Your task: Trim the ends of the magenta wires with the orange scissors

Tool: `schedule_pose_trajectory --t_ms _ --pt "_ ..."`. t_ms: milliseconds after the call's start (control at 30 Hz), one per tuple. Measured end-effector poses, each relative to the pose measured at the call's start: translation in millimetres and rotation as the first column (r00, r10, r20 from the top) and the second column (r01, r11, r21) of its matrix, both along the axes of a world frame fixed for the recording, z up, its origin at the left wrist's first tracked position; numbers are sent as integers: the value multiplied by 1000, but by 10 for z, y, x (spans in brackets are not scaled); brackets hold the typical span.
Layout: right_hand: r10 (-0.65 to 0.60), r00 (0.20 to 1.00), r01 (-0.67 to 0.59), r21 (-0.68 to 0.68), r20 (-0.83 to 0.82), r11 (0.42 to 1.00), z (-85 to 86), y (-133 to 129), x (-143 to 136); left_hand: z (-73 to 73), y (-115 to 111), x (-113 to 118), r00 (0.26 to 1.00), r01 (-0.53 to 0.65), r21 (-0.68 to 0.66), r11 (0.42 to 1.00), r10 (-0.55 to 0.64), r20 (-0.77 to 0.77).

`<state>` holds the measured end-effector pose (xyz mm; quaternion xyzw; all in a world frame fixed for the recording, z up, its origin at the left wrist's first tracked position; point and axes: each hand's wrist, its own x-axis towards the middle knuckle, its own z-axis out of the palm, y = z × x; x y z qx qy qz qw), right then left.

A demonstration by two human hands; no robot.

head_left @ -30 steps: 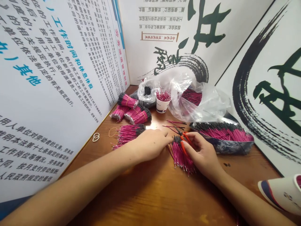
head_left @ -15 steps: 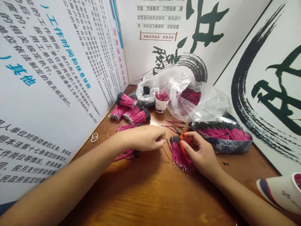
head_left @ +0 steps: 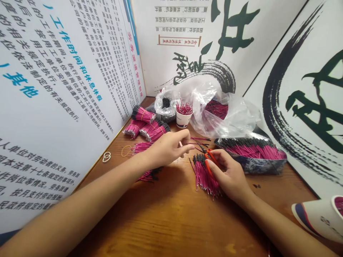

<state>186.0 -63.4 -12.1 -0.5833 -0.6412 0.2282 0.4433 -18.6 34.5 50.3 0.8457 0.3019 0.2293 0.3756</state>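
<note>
My left hand (head_left: 175, 147) reaches over the middle of the table, fingers apart, beside a few loose pink wires (head_left: 199, 139); nothing shows clearly in it. Orange-handled scissors or pliers (head_left: 208, 157) are held in my right hand (head_left: 227, 171), their dark tips pointing up and left. Under the tool and beside my right hand lies a pile of pink wires with black ends (head_left: 205, 176). More pink wires (head_left: 142, 147) lie partly hidden beneath my left hand and forearm.
Banded wire bundles (head_left: 154, 130) lie at the back left, near a paper cup of wires (head_left: 184, 116). Plastic bags (head_left: 235, 114) stand behind. A full tray (head_left: 270, 166) is at the right, another cup (head_left: 316, 217) at the right edge. Panels enclose the table (head_left: 171, 221).
My left hand has moved up and slightly away, its fingers opening from a closed pose; the thin wire near its fingertips no longer shows there. My right hand keeps its hold on the tool.
</note>
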Motion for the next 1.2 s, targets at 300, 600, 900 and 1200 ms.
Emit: schedule_pose_trajectory --t_ms 300,600,900,1200 --pt "13 1000 -13 14 12 1000 -5 -12 1 -334 -65 116 971 -14 -179 984 56 232" --pt "46 997 -47 8 54 999 -20 -57 -3 -505 -104 159 895 -5 -235 972 110 433" --pt "54 996 -57 47 66 997 26 -67 -22 -529 -91 164 895 17 -232 973 89 438" --pt "58 997 -59 8 57 998 9 -67 -16 -499 -104 171 896 1 -226 974 100 433"
